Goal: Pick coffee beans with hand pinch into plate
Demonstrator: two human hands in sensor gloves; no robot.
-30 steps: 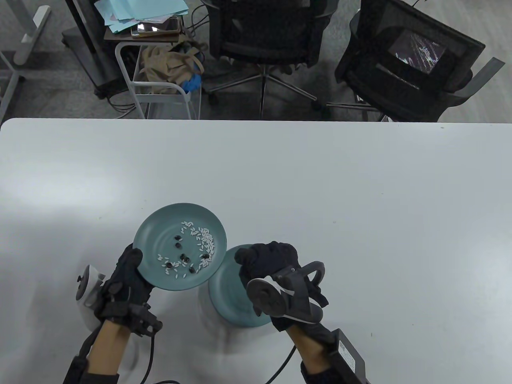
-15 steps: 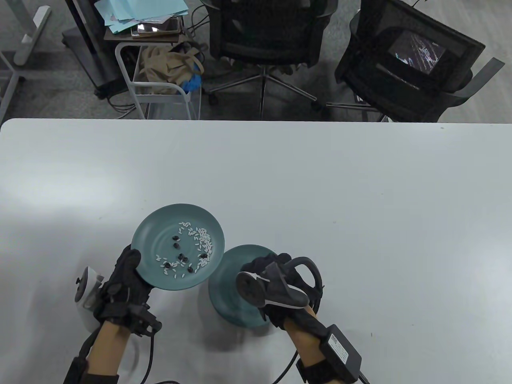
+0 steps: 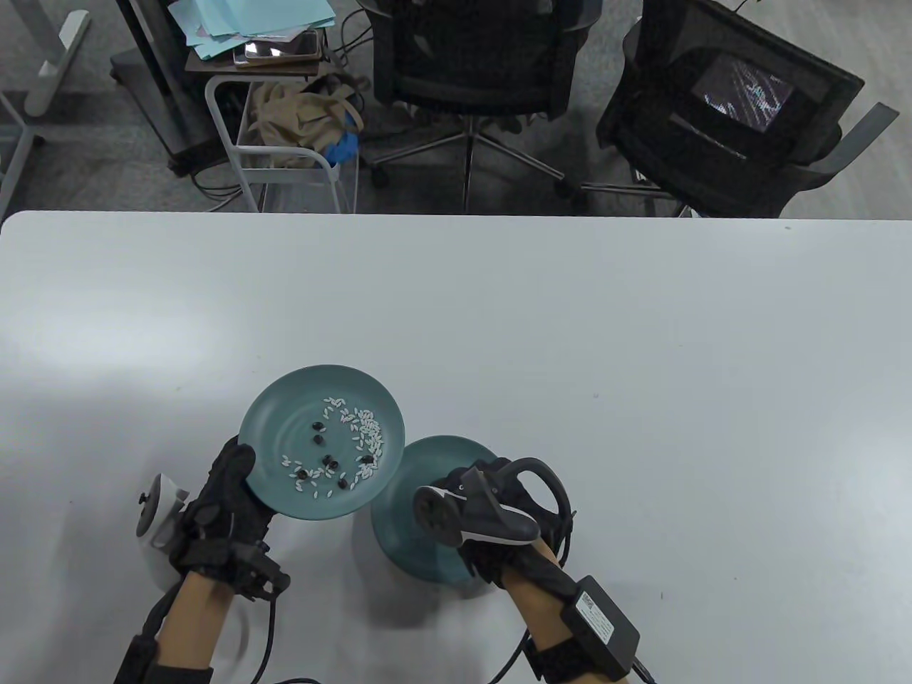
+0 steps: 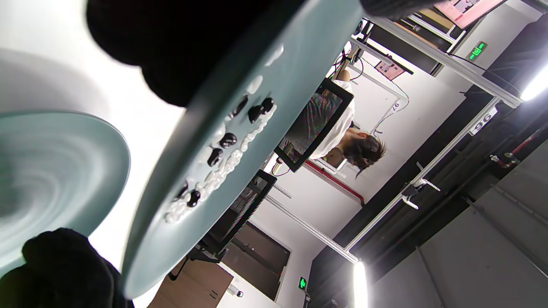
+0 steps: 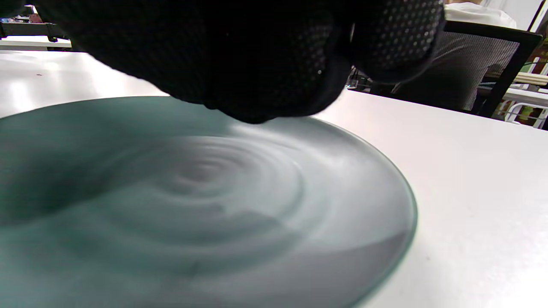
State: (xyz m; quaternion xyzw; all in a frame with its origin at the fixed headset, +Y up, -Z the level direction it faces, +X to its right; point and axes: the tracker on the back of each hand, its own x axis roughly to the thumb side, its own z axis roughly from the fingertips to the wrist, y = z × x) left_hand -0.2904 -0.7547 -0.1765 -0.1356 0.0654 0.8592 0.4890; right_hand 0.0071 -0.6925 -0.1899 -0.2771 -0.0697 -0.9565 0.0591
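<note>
My left hand (image 3: pixel 228 484) grips the near-left rim of a teal plate (image 3: pixel 271 406) and holds it lifted and tilted above the table. Several dark coffee beans (image 3: pixel 328 462) lie on it among white rice grains (image 3: pixel 367 427). The left wrist view shows my thumb (image 4: pixel 180 51) on this plate (image 4: pixel 274 72) and the beans (image 4: pixel 227 140). A second teal plate (image 3: pixel 427 463) rests on the table just right of it and looks bare in the right wrist view (image 5: pixel 214 192). My right hand (image 3: pixel 470 484) hovers over it, fingers (image 5: pixel 257 85) bunched together; anything between them is hidden.
The white table (image 3: pixel 641 356) stretches far to the back and right. Two black office chairs (image 3: pixel 470 57) and a white cart with a beige bag (image 3: pixel 292 121) stand beyond the far edge.
My right hand has drawn back toward me from beside the held plate and now sits lower over the second plate. The left hand and its plate have barely moved.
</note>
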